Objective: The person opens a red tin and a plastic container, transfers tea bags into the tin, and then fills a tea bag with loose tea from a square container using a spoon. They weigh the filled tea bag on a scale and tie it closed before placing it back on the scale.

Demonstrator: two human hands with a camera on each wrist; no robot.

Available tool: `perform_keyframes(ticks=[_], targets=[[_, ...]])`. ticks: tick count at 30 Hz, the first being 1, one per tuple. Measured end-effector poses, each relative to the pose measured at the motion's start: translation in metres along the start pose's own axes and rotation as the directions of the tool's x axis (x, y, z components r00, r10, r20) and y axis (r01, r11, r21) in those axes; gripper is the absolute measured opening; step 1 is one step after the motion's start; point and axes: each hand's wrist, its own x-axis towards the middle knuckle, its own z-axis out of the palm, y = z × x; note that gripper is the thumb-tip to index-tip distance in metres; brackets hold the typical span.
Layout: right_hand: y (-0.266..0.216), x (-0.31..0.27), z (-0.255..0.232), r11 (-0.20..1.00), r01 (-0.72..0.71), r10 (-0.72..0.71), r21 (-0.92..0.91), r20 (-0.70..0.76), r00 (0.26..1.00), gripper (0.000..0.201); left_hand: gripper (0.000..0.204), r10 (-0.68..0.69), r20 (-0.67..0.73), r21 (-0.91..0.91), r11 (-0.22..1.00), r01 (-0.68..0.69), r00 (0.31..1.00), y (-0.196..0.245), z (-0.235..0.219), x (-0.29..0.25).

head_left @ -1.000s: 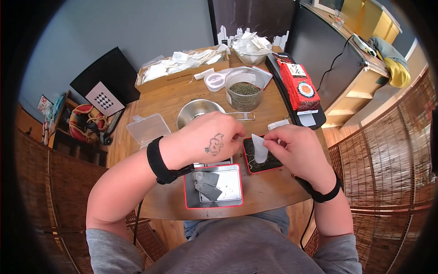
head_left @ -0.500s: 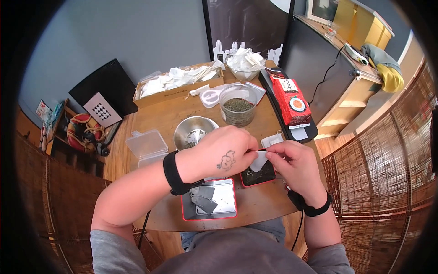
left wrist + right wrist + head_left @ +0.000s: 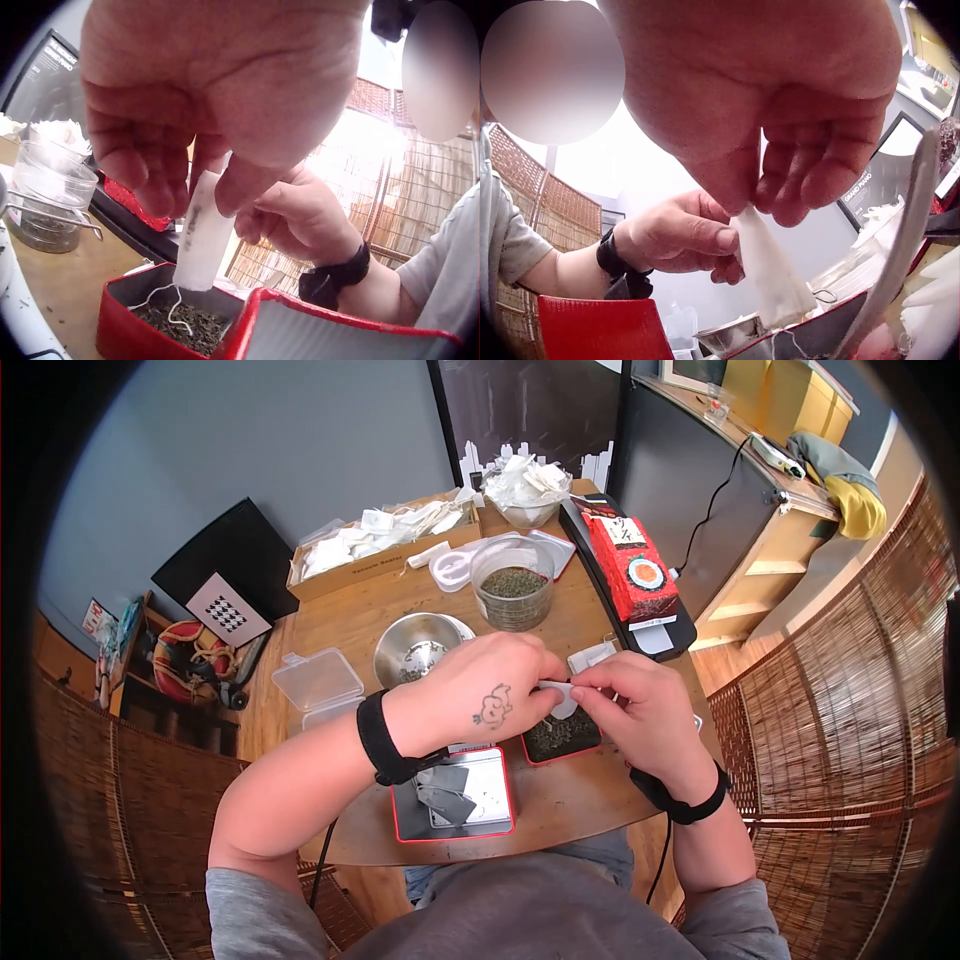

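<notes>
The left hand [image 3: 492,695] has joined the right hand [image 3: 648,712]; both pinch the bag [image 3: 564,706], steadying it above the tin [image 3: 566,754].

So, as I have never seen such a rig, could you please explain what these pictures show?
There is no robot: a person works with two bare hands. The head picture comes from a camera worn on the head; the two close-ups come from a camera on each wrist. The left hand and right hand both pinch a white pouch over a red-rimmed tin of dark dried leaves. A second red-rimmed tin holds grey-looking pouches. Further back on the wooden table are a metal bowl, a clear tub and a carton of white items.
</notes>
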Motion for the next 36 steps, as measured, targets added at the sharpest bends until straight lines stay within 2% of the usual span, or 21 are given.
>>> perform_keyframes(ticks=[4, 7, 9, 10, 12, 13, 16, 18, 20, 21, 24, 25, 26, 27, 28, 32, 34, 36], targets=[[0.0, 0.0, -0.002, 1.0, -0.014, 0.015, 0.027, -0.019, 1.0, 0.009, 0.024, -0.043, 0.042, 0.018, 0.999, 0.042, 0.998, -0.001, 0.001, 0.001], [0.001, 0.002, -0.005, 0.997, -0.055, 0.052, 0.048, 0.065, 0.997, 0.015, 0.023, -0.081, 0.059, 0.07, 0.995, 0.077, 0.995, -0.001, -0.001, 0.001], [-0.003, 0.002, -0.008, 0.941, -0.298, 0.297, 0.158, 0.032, 0.954, 0.023, 0.022, -0.076, 0.021, 0.04, 0.996, 0.076, 0.997, -0.002, -0.001, -0.002], [-0.003, 0.001, -0.007, 0.941, -0.298, 0.297, 0.159, 0.034, 0.954, 0.023, 0.022, -0.079, 0.022, 0.04, 0.996, 0.078, 0.997, -0.003, -0.002, -0.003], [-0.002, -0.002, -0.002, 0.979, -0.181, 0.186, -0.09, 0.049, 0.981, 0.027, 0.022, -0.056, -0.018, -0.009, 0.998, 0.056, 0.998, -0.002, -0.001, -0.002], [-0.005, -0.002, 0.006, 0.987, -0.106, 0.112, -0.124, 0.044, 0.993, 0.025, 0.022, -0.056, -0.012, -0.012, 0.998, 0.056, 0.998, -0.001, 0.001, -0.002], [-0.008, 0.0, 0.007, 0.978, -0.142, 0.15, -0.15, 0.046, 0.988, 0.026, 0.022, -0.037, -0.023, 0.016, 0.999, 0.038, 0.999, 0.002, 0.0, 0.001], [-0.001, 0.002, 0.004, 0.984, -0.128, 0.129, -0.123, -0.004, 0.992, 0.027, 0.025, -0.142, 0.055, 0.035, 0.99, 0.14, 0.988, 0.005, -0.007, 0.0], [-0.009, 0.001, -0.002, 0.985, -0.173, 0.173, -0.02, 0.009, 0.985, 0.026, 0.026, -0.146, 0.054, 0.04, 0.989, 0.144, 0.988, 0.005, -0.007, -0.002], [-0.013, 0.002, -0.002, 0.99, -0.138, 0.136, 0.021, 0.072, 0.988, 0.025, 0.026, -0.145, 0.05, 0.046, 0.989, 0.142, 0.988, 0.006, -0.007, -0.002], [-0.006, 0.003, -0.001, 0.996, -0.084, 0.087, -0.036, 0.078, 0.993, 0.022, 0.027, -0.128, 0.066, 0.032, 0.992, 0.126, 0.99, 0.008, -0.007, -0.003], [-0.006, 0.003, 0.001, 0.993, -0.112, 0.111, 0.023, 0.023, 0.994, 0.017, 0.027, -0.129, 0.067, 0.033, 0.991, 0.127, 0.989, 0.006, -0.006, -0.005], [-0.009, 0.004, 0.003, 0.993, -0.112, 0.111, 0.025, 0.024, 0.993, 0.017, 0.026, -0.066, 0.026, 0.01, 0.998, 0.066, 0.997, 0.001, -0.004, -0.007], [-0.014, 0.005, 0.004, 0.999, -0.036, 0.036, 0.017, 0.008, 0.999, 0.015, 0.026, -0.004, -0.015, -0.011, 1.0, 0.004, 1.0, -0.001, -0.002, -0.009], [-0.016, 0.004, 0.005, 0.999, 0.038, -0.038, 0.007, -0.008, 0.999, 0.014, 0.026, -0.005, -0.012, -0.011, 1.0, 0.004, 1.0, -0.001, -0.001, -0.01], [-0.007, 0.004, -0.001, 0.996, 0.03, -0.024, -0.083, 0.064, 0.998, 0.014, 0.022, -0.03, -0.012, 0.045, 0.999, 0.03, 0.999, -0.004, -0.005, -0.012], [-0.004, 0.003, -0.004, 0.996, -0.088, 0.088, 0.0, 0.009, 0.996, 0.011, 0.021, -0.056, -0.028, 0.083, 0.995, 0.058, 0.998, -0.006, -0.006, -0.016], [-0.003, 0.003, -0.002, 0.997, -0.08, 0.08, 0.01, 0.014, 0.997, 0.011, 0.021, -0.155, 0.083, 0.107, 0.984, 0.146, 0.984, -0.004, -0.009, -0.017]])
